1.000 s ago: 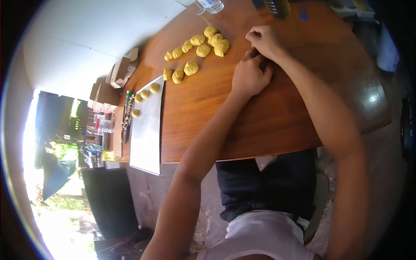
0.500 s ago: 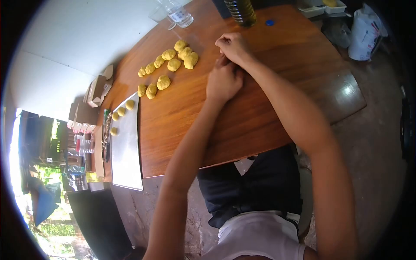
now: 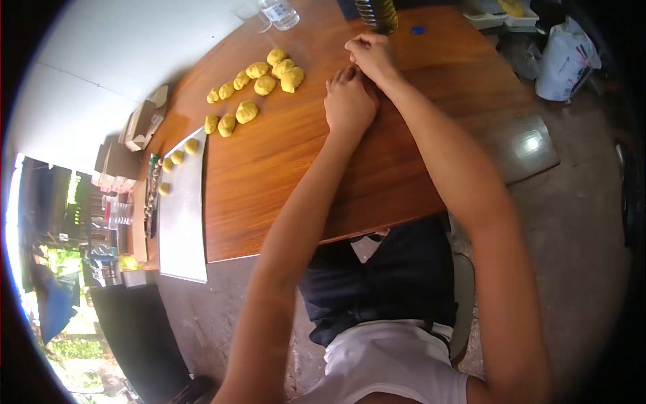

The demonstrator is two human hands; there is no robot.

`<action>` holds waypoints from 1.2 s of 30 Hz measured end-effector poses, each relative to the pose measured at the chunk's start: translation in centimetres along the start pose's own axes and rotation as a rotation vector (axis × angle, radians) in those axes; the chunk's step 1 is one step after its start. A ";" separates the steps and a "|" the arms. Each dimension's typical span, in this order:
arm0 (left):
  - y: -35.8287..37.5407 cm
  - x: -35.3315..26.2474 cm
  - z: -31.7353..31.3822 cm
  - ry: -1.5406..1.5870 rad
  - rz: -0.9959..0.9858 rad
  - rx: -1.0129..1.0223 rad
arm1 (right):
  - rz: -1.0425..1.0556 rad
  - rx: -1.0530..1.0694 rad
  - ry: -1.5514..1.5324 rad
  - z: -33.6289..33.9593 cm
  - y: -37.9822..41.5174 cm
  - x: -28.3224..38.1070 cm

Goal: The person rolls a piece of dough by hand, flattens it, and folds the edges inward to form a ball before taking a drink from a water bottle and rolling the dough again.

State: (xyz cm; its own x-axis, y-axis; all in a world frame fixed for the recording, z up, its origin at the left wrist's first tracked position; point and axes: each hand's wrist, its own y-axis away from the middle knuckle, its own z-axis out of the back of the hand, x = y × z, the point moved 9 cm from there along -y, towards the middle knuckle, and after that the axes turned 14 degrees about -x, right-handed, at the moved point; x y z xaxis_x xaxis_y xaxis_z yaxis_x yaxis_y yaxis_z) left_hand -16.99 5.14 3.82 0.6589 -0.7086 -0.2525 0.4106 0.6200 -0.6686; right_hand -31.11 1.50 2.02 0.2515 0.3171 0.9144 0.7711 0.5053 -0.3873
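My left hand (image 3: pixel 350 102) rests palm down on the wooden table (image 3: pixel 282 182), fingers stretched forward and a little apart; anything beneath its palm is hidden. Just beyond it, my right hand (image 3: pixel 374 56) is closed, its fingers curled in, and whatever they hold is out of sight. The two hands nearly touch. To their left lie several rough yellow dough lumps (image 3: pixel 264 85), the nearest being a rounded dough piece (image 3: pixel 292 79). Several smoother dough balls (image 3: pixel 191 146) sit along a metal tray (image 3: pixel 182 225) at the table's left edge.
An oil bottle (image 3: pixel 377 15) stands beyond my right hand, with a blue cap (image 3: pixel 418 30) beside it. A clear bottle (image 3: pixel 279 13) is at the far left. Cardboard boxes (image 3: pixel 140 124) line the wall. A white sack (image 3: pixel 566 62) stands at the right.
My left hand has turned flatter, its fingers now showing in front. My right hand has shifted slightly up and right, off the left fingertips. The whole view has tilted a little.
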 end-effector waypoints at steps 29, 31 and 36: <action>2.3 16.8 6.8 0.851 0.516 0.211 | 0.413 0.988 0.709 -4.8 14.0 9.7; 2.2 16.4 6.8 0.908 0.465 0.293 | 0.457 1.010 0.660 -5.1 14.0 11.1; 2.1 17.2 7.5 0.924 0.463 0.235 | 0.474 1.169 0.671 -3.7 15.0 12.1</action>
State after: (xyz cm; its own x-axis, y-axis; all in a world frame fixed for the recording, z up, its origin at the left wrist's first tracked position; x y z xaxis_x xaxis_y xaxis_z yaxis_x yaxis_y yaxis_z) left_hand -0.07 -3.24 3.26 0.0875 -0.3066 -0.9478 0.4192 0.8745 -0.2441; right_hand -14.34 9.91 7.74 0.8233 0.3737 0.4272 -0.2967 0.9250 -0.2375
